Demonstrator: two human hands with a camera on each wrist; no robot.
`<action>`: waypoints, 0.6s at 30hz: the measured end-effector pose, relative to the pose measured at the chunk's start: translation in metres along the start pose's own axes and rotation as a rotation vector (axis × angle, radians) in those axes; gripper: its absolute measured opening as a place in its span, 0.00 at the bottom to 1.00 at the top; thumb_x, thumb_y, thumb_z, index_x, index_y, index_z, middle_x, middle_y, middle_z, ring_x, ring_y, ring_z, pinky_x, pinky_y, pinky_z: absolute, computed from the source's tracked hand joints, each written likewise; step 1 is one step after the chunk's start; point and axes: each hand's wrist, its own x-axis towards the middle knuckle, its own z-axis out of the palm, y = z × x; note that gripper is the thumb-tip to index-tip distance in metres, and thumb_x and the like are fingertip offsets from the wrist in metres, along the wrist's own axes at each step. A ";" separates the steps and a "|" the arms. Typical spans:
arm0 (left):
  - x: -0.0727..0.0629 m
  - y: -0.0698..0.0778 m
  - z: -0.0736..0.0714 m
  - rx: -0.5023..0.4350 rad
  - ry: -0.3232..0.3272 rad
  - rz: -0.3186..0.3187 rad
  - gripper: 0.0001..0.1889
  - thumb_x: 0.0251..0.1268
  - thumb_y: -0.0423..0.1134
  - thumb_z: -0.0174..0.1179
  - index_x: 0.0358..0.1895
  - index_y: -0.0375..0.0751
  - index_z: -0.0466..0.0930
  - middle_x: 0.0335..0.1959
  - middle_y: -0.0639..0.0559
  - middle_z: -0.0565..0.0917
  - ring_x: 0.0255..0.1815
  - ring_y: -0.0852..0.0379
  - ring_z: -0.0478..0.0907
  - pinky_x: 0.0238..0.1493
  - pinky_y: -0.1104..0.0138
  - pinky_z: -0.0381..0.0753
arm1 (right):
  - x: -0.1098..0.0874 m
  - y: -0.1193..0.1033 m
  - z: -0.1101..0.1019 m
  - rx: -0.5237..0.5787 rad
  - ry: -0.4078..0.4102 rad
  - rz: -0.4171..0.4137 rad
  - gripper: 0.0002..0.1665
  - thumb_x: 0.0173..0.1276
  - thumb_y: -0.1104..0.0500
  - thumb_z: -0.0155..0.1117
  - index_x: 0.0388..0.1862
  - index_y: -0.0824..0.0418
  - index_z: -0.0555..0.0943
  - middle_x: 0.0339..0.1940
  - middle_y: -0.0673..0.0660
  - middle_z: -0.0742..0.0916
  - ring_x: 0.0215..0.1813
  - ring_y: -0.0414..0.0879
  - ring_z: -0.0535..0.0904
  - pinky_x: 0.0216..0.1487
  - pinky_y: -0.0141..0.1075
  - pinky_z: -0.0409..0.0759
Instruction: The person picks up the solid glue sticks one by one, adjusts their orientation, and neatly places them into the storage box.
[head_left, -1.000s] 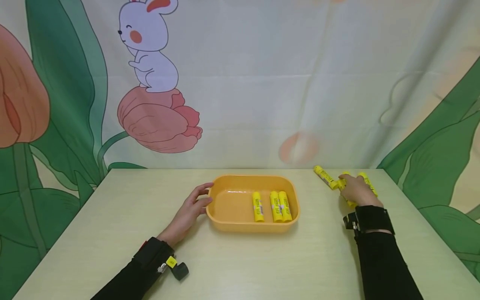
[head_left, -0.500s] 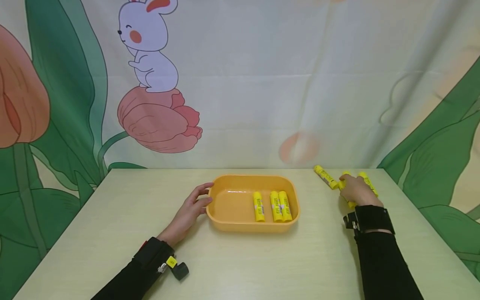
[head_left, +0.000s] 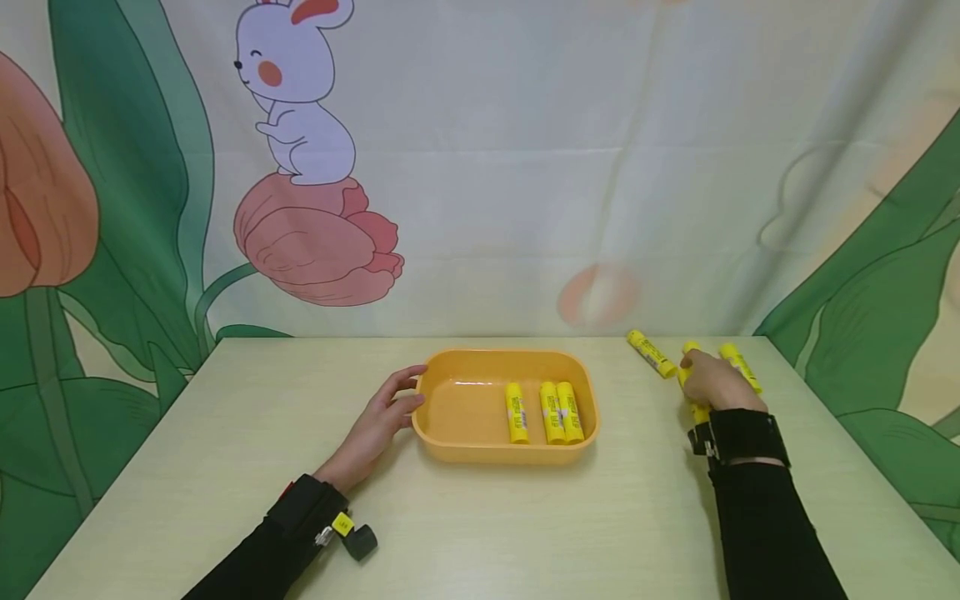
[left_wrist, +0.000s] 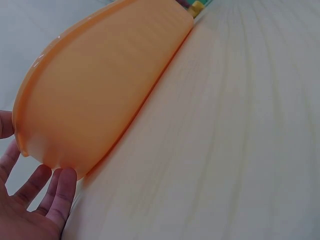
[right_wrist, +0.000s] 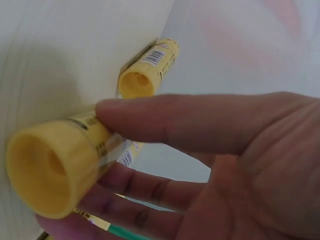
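My left hand (head_left: 375,429) touches the left end of a yellow-orange plastic tray (head_left: 506,454). In the left wrist view, its fingers (left_wrist: 62,192) rest against the tray's outer wall. Three yellow glue sticks lie in the tray: one alone (head_left: 517,412) and two side by side on the right. At the right of the table, my right hand (head_left: 716,382) pinches a glue stick (right_wrist: 50,165) between thumb and fingers, its hollow end facing the camera. In the head view the hand partly covers it. Whether it touches the table is unclear.
Another glue stick (head_left: 651,354) lies left of my right hand, near the table's back edge. One more glue stick (head_left: 741,367) lies to the right of that hand. A printed curtain (head_left: 480,208) hangs behind the pale table (head_left: 487,533).
My right hand's fingers have shifted slightly on the glue stick, and the glue stick to the right has slid a little rightward. The left hand and tray have stayed put.
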 end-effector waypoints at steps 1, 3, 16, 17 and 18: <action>0.000 0.000 0.000 0.000 0.001 -0.001 0.25 0.82 0.47 0.53 0.77 0.59 0.65 0.73 0.47 0.62 0.70 0.45 0.67 0.66 0.53 0.74 | -0.003 -0.001 -0.001 0.002 -0.014 -0.009 0.35 0.68 0.70 0.55 0.73 0.76 0.62 0.64 0.80 0.72 0.45 0.62 0.74 0.38 0.43 0.76; 0.000 0.000 0.000 0.001 0.001 -0.001 0.25 0.82 0.47 0.53 0.77 0.59 0.64 0.73 0.47 0.62 0.70 0.44 0.67 0.66 0.53 0.74 | -0.006 -0.003 -0.001 0.006 -0.029 -0.006 0.36 0.67 0.71 0.57 0.73 0.75 0.62 0.61 0.79 0.73 0.43 0.61 0.74 0.38 0.42 0.76; 0.001 -0.002 0.000 -0.005 -0.001 -0.006 0.25 0.82 0.47 0.53 0.77 0.58 0.64 0.73 0.47 0.62 0.70 0.44 0.68 0.66 0.54 0.74 | -0.040 -0.016 -0.018 0.028 0.023 -0.109 0.41 0.62 0.70 0.58 0.74 0.79 0.58 0.50 0.75 0.76 0.29 0.53 0.75 0.30 0.39 0.77; 0.001 -0.001 0.000 -0.008 -0.002 -0.005 0.25 0.82 0.47 0.53 0.77 0.58 0.64 0.73 0.47 0.62 0.69 0.44 0.69 0.66 0.54 0.74 | -0.044 -0.018 -0.020 0.040 0.030 -0.119 0.41 0.63 0.70 0.58 0.74 0.79 0.57 0.49 0.75 0.76 0.27 0.52 0.75 0.29 0.39 0.79; 0.001 -0.001 0.000 -0.008 -0.002 -0.004 0.25 0.82 0.47 0.53 0.77 0.58 0.64 0.73 0.47 0.62 0.69 0.44 0.69 0.66 0.54 0.74 | -0.048 -0.021 -0.022 0.054 0.034 -0.131 0.41 0.63 0.70 0.57 0.75 0.78 0.57 0.49 0.75 0.75 0.26 0.51 0.75 0.29 0.38 0.80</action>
